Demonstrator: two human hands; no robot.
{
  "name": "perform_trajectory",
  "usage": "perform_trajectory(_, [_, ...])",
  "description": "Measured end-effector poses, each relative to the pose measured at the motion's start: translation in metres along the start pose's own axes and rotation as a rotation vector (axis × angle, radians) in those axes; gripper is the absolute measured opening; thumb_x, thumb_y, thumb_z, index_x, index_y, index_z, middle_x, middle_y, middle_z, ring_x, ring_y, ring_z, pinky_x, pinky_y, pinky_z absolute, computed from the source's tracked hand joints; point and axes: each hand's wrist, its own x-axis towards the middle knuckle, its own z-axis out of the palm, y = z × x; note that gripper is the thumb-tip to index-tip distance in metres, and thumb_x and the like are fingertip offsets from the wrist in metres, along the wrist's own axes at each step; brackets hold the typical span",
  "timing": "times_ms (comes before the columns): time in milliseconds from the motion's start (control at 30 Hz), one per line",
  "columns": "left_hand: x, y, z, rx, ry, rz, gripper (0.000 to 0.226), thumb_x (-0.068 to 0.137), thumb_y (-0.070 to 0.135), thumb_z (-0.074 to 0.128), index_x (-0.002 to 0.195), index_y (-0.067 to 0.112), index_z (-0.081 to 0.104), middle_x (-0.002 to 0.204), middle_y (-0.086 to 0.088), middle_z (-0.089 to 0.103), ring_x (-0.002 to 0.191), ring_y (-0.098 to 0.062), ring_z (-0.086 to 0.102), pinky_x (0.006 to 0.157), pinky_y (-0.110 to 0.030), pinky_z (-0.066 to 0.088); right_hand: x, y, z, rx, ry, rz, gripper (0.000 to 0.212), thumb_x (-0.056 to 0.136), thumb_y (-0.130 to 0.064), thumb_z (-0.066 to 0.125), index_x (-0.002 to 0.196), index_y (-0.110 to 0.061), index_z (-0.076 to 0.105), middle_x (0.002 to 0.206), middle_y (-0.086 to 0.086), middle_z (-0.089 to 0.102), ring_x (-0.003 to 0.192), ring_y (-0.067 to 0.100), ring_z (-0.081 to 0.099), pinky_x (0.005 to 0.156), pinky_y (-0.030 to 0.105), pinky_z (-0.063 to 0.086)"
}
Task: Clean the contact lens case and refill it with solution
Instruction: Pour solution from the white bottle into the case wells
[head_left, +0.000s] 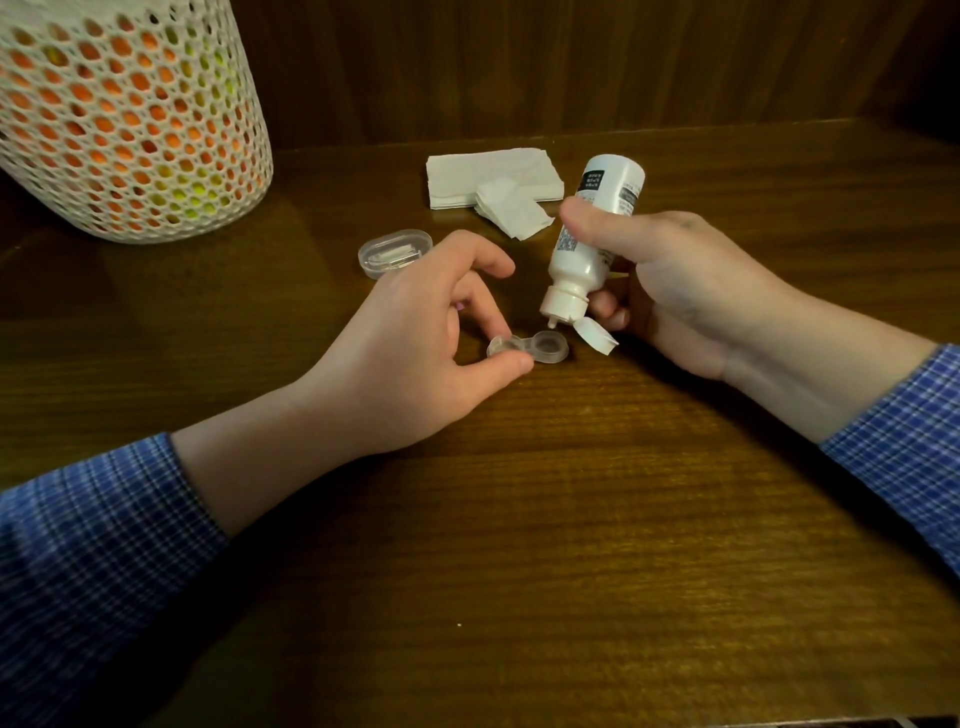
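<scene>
A clear two-well contact lens case (540, 347) lies on the wooden table (519, 519). My left hand (415, 338) pinches its left well between thumb and forefinger, hiding most of that well. My right hand (670, 280) grips a white solution bottle (592, 239) tipped nozzle-down. The nozzle hovers just above the open right well. The bottle's flip cap (597, 335) hangs open beside the nozzle.
A clear oval lid (395, 253) rests behind my left hand. Folded white tissues (493, 182) lie at the back of the table. A white mesh basket (124, 114) with orange and green contents stands at the far left. A wooden wall rises behind.
</scene>
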Motion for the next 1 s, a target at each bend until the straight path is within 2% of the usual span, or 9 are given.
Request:
perform_trajectory(167, [0.0010, -0.0003, -0.0003, -0.024, 0.006, -0.013, 0.061, 0.083, 0.028, 0.084, 0.134, 0.013, 0.055, 0.092, 0.008, 0.075, 0.049, -0.006, 0.057, 0.056, 0.000, 0.040, 0.0046, -0.0017, -0.0024, 0.126, 0.021, 0.056, 0.028, 0.093, -0.040, 0.071, 0.095, -0.013, 0.064, 0.066, 0.000, 0.064, 0.044, 0.007, 0.049, 0.040, 0.017, 0.040])
perform_trajectory(300, [0.0019, -0.0004, -0.0004, -0.033, 0.005, -0.020, 0.061, 0.083, 0.029, 0.083, 0.134, 0.013, 0.055, 0.092, 0.008, 0.075, 0.049, -0.004, 0.057, 0.055, -0.001, 0.039, 0.0061, -0.0029, -0.0041, 0.171, 0.000, 0.100, 0.033, 0.092, -0.041, 0.071, 0.104, -0.012, 0.063, 0.066, 0.000, 0.063, 0.045, 0.006, 0.049, 0.040, 0.018, 0.040])
perform_trajectory(467, [0.0006, -0.0002, -0.0001, -0.027, 0.001, -0.009, 0.061, 0.082, 0.026, 0.085, 0.133, 0.013, 0.056, 0.091, 0.008, 0.074, 0.049, -0.008, 0.056, 0.057, 0.000, 0.039, 0.0034, -0.0015, -0.0021, 0.072, -0.004, 0.055, 0.029, 0.093, -0.040, 0.070, 0.098, -0.012, 0.066, 0.067, -0.001, 0.065, 0.044, 0.006, 0.049, 0.041, 0.017, 0.039])
perform_trajectory(633, [0.0002, 0.0000, -0.0002, -0.023, -0.002, -0.005, 0.060, 0.082, 0.026, 0.084, 0.133, 0.012, 0.056, 0.091, 0.008, 0.074, 0.049, -0.008, 0.056, 0.058, 0.001, 0.040, 0.0009, -0.0001, 0.0000, -0.028, -0.010, 0.012, 0.030, 0.094, -0.041, 0.070, 0.102, -0.012, 0.068, 0.065, -0.004, 0.067, 0.047, 0.006, 0.051, 0.043, 0.017, 0.041])
perform_trajectory(1000, [0.0006, 0.0002, -0.0003, -0.027, -0.008, -0.018, 0.060, 0.083, 0.026, 0.084, 0.134, 0.013, 0.055, 0.092, 0.008, 0.074, 0.047, -0.012, 0.055, 0.056, -0.001, 0.041, -0.0007, -0.0004, 0.0020, -0.044, -0.002, 0.007, 0.028, 0.095, -0.039, 0.068, 0.105, -0.012, 0.067, 0.074, -0.001, 0.067, 0.050, 0.007, 0.050, 0.047, 0.019, 0.039])
